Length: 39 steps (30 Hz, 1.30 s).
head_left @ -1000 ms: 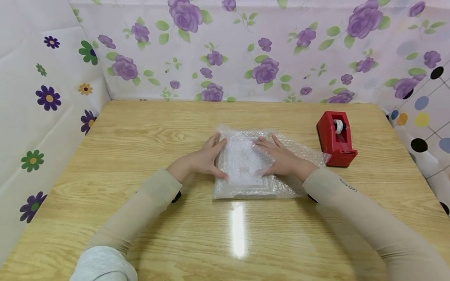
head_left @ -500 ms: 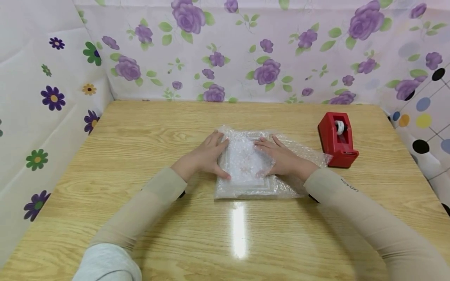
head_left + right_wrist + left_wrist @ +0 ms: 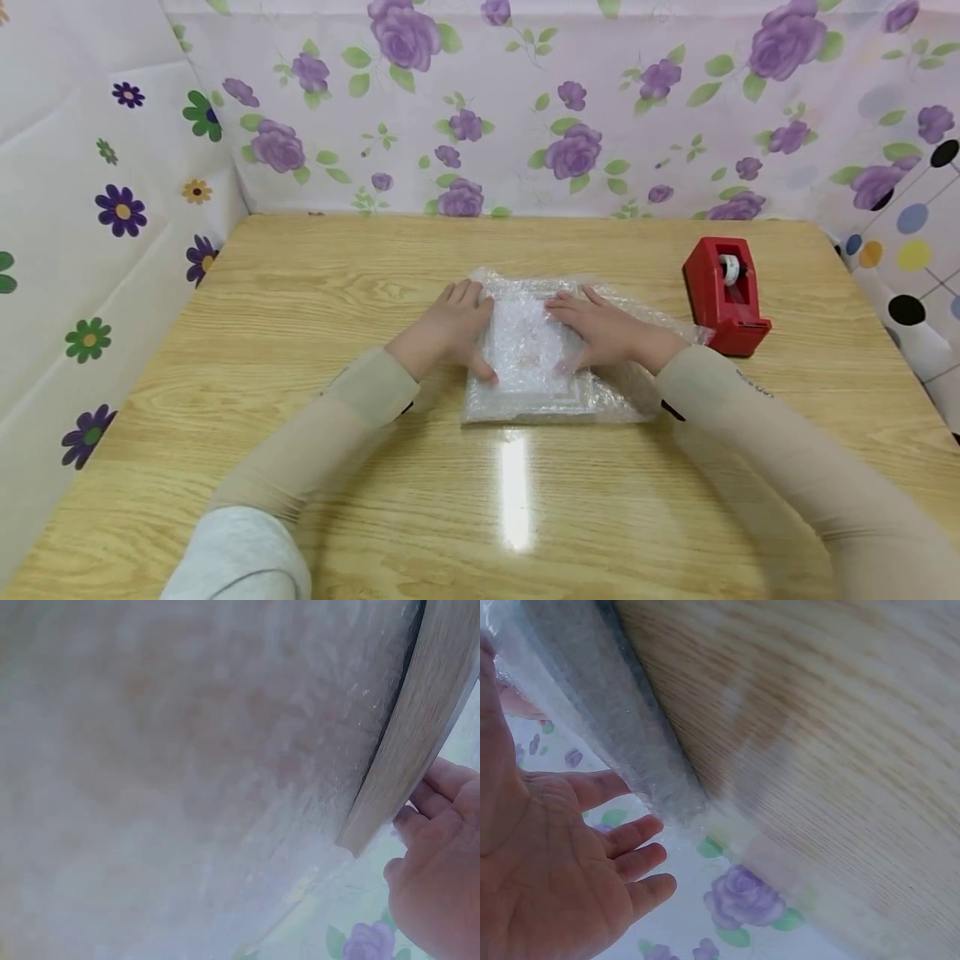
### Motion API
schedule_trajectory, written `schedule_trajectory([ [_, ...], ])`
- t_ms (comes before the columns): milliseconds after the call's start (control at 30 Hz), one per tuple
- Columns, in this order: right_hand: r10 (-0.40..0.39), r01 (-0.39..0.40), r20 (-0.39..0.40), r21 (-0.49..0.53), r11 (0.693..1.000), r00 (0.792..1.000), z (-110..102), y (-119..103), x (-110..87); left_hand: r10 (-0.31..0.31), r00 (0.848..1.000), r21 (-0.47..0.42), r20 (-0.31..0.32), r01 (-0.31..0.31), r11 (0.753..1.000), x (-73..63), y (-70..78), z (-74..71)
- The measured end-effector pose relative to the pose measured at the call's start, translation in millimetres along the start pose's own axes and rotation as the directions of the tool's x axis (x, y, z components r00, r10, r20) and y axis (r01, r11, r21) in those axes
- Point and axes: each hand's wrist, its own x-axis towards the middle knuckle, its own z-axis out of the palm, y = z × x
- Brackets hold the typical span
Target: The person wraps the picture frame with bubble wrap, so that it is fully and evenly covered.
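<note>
A flat rectangular picture frame, covered by clear bubble wrap, lies on the wooden table. Its side edge shows through the plastic in the left wrist view, and a wood-grained side appears in the right wrist view. My left hand rests along the left edge, fingers extended toward the far corner and thumb on top. On the right part of the top lies my right hand, fingers spread over the wrap. A loose flap of wrap spreads out to the right, partly under the right wrist.
A red tape dispenser with a roll of tape stands at the back right, near the tip of the loose wrap. Flowered sheets hang behind and beside the table.
My left hand has shifted slightly right, its fingers closer together along the frame's edge. The right hand stays nearly in place. The whole view has drifted a little.
</note>
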Motion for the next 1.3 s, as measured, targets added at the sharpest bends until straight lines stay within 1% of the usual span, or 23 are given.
schedule_trajectory([
  [100,-0.014,0.014,-0.002,0.034,0.999,1.000,-3,1,0.9,-0.021,1.000,0.013,0.016,0.021,1.000,-0.7,2.7,-2.4],
  [233,-0.037,0.037,0.002,0.126,0.991,0.999,-7,2,-0.9,-0.035,0.999,0.019,0.032,0.034,0.999,-1.1,5.8,-4.5],
  [300,-0.039,0.036,0.010,0.171,0.985,0.999,-10,0,-2.5,-0.046,0.998,0.024,0.045,0.045,0.999,-1.0,6.7,-5.2],
  [367,-0.033,0.029,0.017,0.192,0.981,0.999,-14,-3,-4.9,-0.055,0.997,0.024,0.053,0.054,0.998,-0.7,7.2,-4.8],
  [433,-0.017,0.017,0.005,0.149,0.989,1.000,-17,-7,-8.1,-0.063,0.997,0.024,0.055,0.061,0.998,-0.5,7.5,-4.8],
  [533,-0.019,0.020,-0.057,0.021,1.000,0.998,-19,-15,-13.4,-0.064,0.997,0.022,0.054,0.062,0.998,-0.3,8.0,-4.9],
  [600,-0.044,0.035,-0.117,-0.078,0.996,0.992,-19,-21,-16.5,-0.059,0.997,0.022,0.052,0.058,0.998,-0.1,8.2,-4.7],
  [633,-0.064,0.048,-0.145,-0.112,0.993,0.987,-18,-24,-17.7,-0.058,0.997,0.021,0.051,0.057,0.998,0.1,8.2,-4.5],
  [700,-0.109,0.081,-0.178,-0.157,0.984,0.978,-15,-30,-17.9,-0.058,0.997,0.024,0.050,0.056,0.998,0.5,8.2,-4.0],
  [767,-0.147,0.113,-0.187,-0.182,0.977,0.971,-10,-37,-16.7,-0.063,0.997,0.023,0.049,0.062,0.998,0.9,8.0,-3.2],
  [833,-0.171,0.139,-0.176,-0.181,0.974,0.969,-4,-42,-13.6,-0.069,0.997,0.023,0.046,0.068,0.997,1.0,7.4,-2.7],
  [900,-0.184,0.158,-0.163,-0.158,0.975,0.969,2,-45,-9.6,-0.071,0.996,0.022,0.045,0.070,0.997,1.0,6.9,-2.5],
  [967,-0.177,0.159,-0.150,-0.125,0.979,0.973,8,-47,-5.9,-0.067,0.997,0.019,0.043,0.066,0.998,0.8,6.8,-2.1],
  [1067,-0.143,0.136,-0.110,-0.064,0.989,0.984,14,-47,-1.7,-0.061,0.997,0.013,0.042,0.060,0.998,0.4,7.0,-1.7],
  [1167,-0.097,0.096,-0.065,-0.025,0.995,0.993,16,-47,1.5,-0.057,0.998,0.009,0.035,0.056,0.998,-0.1,7.0,-1.0],
  [1233,-0.084,0.084,-0.051,-0.010,0.996,0.995,16,-47,3.2,-0.054,0.998,0.013,0.026,0.054,0.998,-0.4,6.7,-0.6],
  [1300,-0.086,0.085,-0.052,-0.020,0.996,0.995,15,-47,4.4,-0.050,0.999,0.010,0.017,0.050,0.999,-0.4,6.2,-0.4],
])
